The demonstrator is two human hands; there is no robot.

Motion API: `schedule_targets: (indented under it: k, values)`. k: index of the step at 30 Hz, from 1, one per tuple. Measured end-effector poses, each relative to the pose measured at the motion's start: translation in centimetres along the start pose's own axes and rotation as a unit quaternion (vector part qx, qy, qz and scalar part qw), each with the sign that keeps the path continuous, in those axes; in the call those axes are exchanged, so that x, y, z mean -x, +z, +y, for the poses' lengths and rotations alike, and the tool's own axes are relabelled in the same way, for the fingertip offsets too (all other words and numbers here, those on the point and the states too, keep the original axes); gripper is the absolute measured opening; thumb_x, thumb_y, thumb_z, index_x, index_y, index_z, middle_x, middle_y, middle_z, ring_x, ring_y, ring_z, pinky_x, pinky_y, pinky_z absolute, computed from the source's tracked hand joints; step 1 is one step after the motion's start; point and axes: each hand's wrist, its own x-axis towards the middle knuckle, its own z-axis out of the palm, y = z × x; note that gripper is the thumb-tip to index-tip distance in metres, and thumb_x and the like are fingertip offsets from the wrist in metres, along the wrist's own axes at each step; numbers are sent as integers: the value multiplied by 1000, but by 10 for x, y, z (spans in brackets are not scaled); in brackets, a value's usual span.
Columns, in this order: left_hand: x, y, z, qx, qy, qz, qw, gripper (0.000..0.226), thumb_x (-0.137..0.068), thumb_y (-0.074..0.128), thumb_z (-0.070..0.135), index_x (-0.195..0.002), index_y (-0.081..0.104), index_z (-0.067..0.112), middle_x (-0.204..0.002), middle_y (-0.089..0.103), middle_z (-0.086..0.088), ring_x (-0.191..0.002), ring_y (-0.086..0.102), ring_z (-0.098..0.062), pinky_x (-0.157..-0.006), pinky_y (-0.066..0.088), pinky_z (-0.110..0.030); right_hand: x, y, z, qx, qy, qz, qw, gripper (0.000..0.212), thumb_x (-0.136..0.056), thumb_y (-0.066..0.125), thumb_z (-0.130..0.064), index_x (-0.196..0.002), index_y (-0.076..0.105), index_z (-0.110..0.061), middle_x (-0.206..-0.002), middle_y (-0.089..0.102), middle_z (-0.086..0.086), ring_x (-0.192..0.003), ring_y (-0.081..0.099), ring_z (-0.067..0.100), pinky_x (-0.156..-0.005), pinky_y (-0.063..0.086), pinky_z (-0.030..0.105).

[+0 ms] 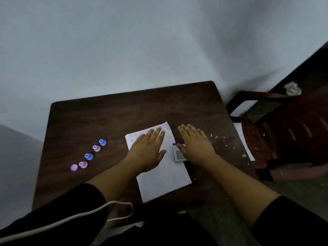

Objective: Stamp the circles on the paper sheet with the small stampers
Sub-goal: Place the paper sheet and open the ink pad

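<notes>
A white paper sheet [166, 176] with faint printed circles near its far edge lies on the dark wooden table [106, 118]. My left hand [147, 150] lies flat, palm down, on the sheet's upper left part with fingers together. My right hand [195, 144] lies flat on the table just right of the sheet, its thumb side over a small ink pad box [178, 155]. Several small stampers sit in a diagonal row at the left: blue stampers [102, 142] [88, 156] and pink ones [96, 148] [83, 164] [74, 167]. Neither hand holds anything.
A dark plastic chair [284, 132] stands at the table's right, with a white paper [244, 141] at the gap. A grey wall is behind. A white cable [71, 219] crosses my left sleeve. Pale specks dot the table's right side.
</notes>
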Motion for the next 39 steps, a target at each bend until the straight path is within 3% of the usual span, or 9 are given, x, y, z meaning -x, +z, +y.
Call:
schedule_targets:
  k: [5,11,20,24,28,33,36,39]
  values:
    - [4,43,16,-1,61,-131,990,67,-103,34,53,-160,23,20,-170,17,-2,-154,22,-26,-122,25,-46,9,29,23,10,2,-144,989,74,-94,63,-35,-159,27,-30,-168,24,-1,-156,17,23,-123,17,50]
    - [15,74,41,-1,97,-149,984,65,-102,39,47,-156,34,11,-168,23,-9,-152,27,-29,-121,29,-46,1,41,32,30,-22,-176,984,85,-85,74,-27,-157,29,-32,-168,21,1,-156,16,27,-121,23,54]
    - [29,97,60,24,56,-145,987,79,-98,31,52,-162,7,13,-172,1,-8,-157,7,-27,-125,15,-44,-5,37,39,55,-86,-178,979,76,-81,73,-24,-146,34,-31,-152,39,3,-140,38,29,-101,51,53]
    - [38,106,58,34,53,-160,985,84,-97,30,57,-161,-11,21,-170,-16,-1,-157,-10,-23,-126,6,-44,-2,36,43,66,-112,-187,974,76,-82,73,-25,-147,34,-31,-153,38,3,-141,37,28,-100,52,51]
    - [36,109,62,32,46,-169,984,83,-98,27,60,-160,-15,25,-169,-22,-1,-156,-15,-23,-125,1,-45,-6,30,50,59,-129,-214,966,78,-82,73,-27,-148,32,-32,-154,35,1,-142,36,27,-101,51,50]
    - [37,112,68,21,30,-177,984,86,-99,31,59,-160,-16,21,-168,-24,-4,-156,-17,-26,-125,-1,-47,-23,15,53,51,-134,-282,949,83,-78,72,-37,-151,33,-36,-147,43,-5,-130,47,22,-97,51,42]
    - [38,111,72,11,28,-174,984,86,-101,32,58,-160,-16,19,-168,-23,-7,-156,-17,-28,-125,-1,-48,-39,0,56,12,-119,-326,938,71,-77,69,-40,-144,47,-38,-139,53,-8,-120,55,19,-96,52,40]
    - [39,109,75,8,21,-171,985,85,-102,33,57,-161,-14,17,-168,-22,-8,-156,-16,-29,-126,0,-50,-58,-14,61,-50,-99,-323,940,45,-78,58,-42,-123,64,-42,-120,64,-12,-102,61,10,-87,55,37]
